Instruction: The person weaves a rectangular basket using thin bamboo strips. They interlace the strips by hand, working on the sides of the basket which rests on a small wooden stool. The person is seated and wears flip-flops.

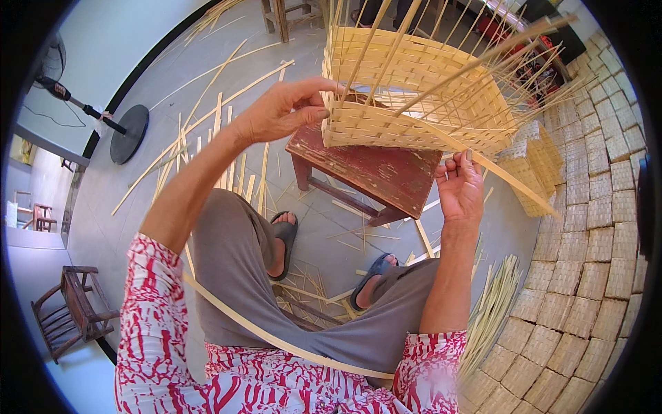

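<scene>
A partly woven bamboo basket [414, 124] with long upright stakes rests on a worn red wooden stool [367, 165] in front of me. At the basket's near left corner is my left hand [289, 111], its thumb and fingers around the wall; the fingertips are partly hidden behind the rim. My right hand [462, 181] is below the near right wall, pinching a flat bamboo strip [496, 168] between thumb and fingers. This strip runs along the near rim and sticks out to the lower right. Another bamboo strip [269, 336] lies across my lap.
Loose bamboo strips [222, 134] are scattered on the floor at left. A fan's round base [129, 134] and a small wooden chair [77, 310] stand further left. To the right are a bundle of thin splints [491, 310] and stacked woven pieces [579, 259]. A person's legs show beyond the basket.
</scene>
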